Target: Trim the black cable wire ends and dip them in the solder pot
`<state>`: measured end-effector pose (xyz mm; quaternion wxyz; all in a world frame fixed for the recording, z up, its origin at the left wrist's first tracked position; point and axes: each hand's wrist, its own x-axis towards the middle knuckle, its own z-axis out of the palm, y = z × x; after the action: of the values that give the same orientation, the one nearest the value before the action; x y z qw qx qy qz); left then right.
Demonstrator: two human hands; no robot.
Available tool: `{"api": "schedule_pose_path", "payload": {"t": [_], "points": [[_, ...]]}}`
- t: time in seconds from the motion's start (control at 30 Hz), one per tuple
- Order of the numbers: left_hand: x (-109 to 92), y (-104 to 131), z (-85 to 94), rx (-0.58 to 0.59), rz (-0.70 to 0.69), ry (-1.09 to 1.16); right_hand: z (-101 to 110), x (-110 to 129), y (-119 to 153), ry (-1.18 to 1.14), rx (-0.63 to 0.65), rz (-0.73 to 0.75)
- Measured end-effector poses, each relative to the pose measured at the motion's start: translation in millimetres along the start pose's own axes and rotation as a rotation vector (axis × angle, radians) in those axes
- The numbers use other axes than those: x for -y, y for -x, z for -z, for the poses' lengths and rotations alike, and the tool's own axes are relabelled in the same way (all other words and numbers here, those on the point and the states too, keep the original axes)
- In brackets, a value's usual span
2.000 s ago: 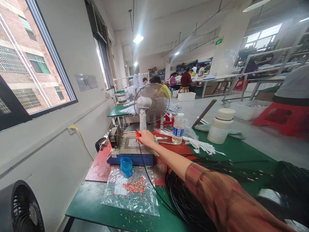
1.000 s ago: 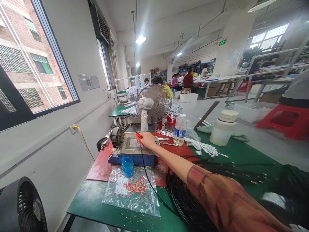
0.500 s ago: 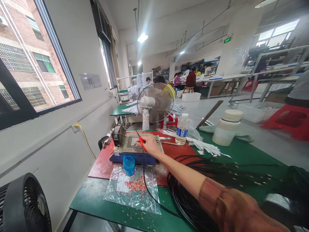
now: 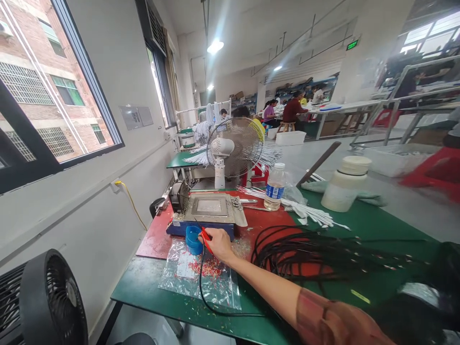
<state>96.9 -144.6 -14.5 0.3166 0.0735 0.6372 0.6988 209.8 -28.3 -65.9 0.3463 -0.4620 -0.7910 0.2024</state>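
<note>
My right hand (image 4: 217,245) is closed around a red slender tool (image 4: 205,238) with a thin dark tip, whose exact kind I cannot make out. A black cable (image 4: 201,282) hangs from the same fingers and curves down across the table. The hand is just right of a small blue cup (image 4: 194,241), with the tip over its rim. Behind it sits a blue-sided machine (image 4: 181,228) with a metal top and a shallow rectangular pan (image 4: 209,206). My left hand is out of view.
A clear plastic bag (image 4: 219,299) with red and yellow scraps lies in front. Coiled black cables (image 4: 287,247) spread right. A water bottle (image 4: 274,189), white wires (image 4: 312,215) and a white jar (image 4: 345,187) stand or lie behind. A fan (image 4: 235,146) is beyond; another fan (image 4: 53,297) is lower left.
My right hand has moved from over the machine's metal pan down and nearer, to the blue cup, carrying the red tool and cable. The view has shifted slightly.
</note>
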Motion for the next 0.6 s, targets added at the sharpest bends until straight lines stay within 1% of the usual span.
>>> {"api": "schedule_pose_path", "payload": {"t": [0.07, 0.1, 0.17, 0.23, 0.3, 0.37, 0.4, 0.47, 0.53, 0.57, 0.6], "points": [[-2.7, -9.6, -5.5, 0.023, -0.009, 0.006, 1.2, -0.8, 0.9, 0.0, -0.009, 0.009], [-0.9, -11.0, -2.8, 0.031, -0.012, 0.009, 3.3, -0.3, 2.6, -0.005, -0.013, 0.023], [8.4, -7.1, 13.3, 0.037, 0.002, 0.007, 9.2, 2.8, 9.7, -0.023, -0.041, 0.108], [23.5, 4.4, 39.1, 0.034, 0.036, -0.001, 14.9, 7.7, 22.7, -0.056, -0.09, 0.291], [40.4, 20.5, 66.1, 0.022, 0.074, -0.015, 18.9, 13.1, 40.4, -0.089, -0.139, 0.534], [55.0, 37.1, 85.1, 0.013, 0.114, -0.038, 21.2, 18.0, 60.1, -0.094, -0.15, 0.758], [60.6, 44.1, 89.9, 0.032, 0.14, -0.043, 22.1, 20.0, 69.6, -0.085, -0.152, 0.849], [67.4, 54.3, 90.9, 0.126, 0.195, -0.026, 23.8, 23.4, 86.5, -0.058, -0.136, 0.991], [69.8, 59.4, 84.8, 0.227, 0.243, 0.004, 24.6, 25.6, 99.8, -0.039, -0.093, 1.105], [70.0, 60.7, 81.3, 0.255, 0.258, 0.019, 24.3, 26.4, 105.1, -0.039, -0.064, 1.153], [69.8, 61.6, 78.4, 0.256, 0.263, 0.028, 23.2, 26.9, 109.6, -0.045, -0.033, 1.196]]}}
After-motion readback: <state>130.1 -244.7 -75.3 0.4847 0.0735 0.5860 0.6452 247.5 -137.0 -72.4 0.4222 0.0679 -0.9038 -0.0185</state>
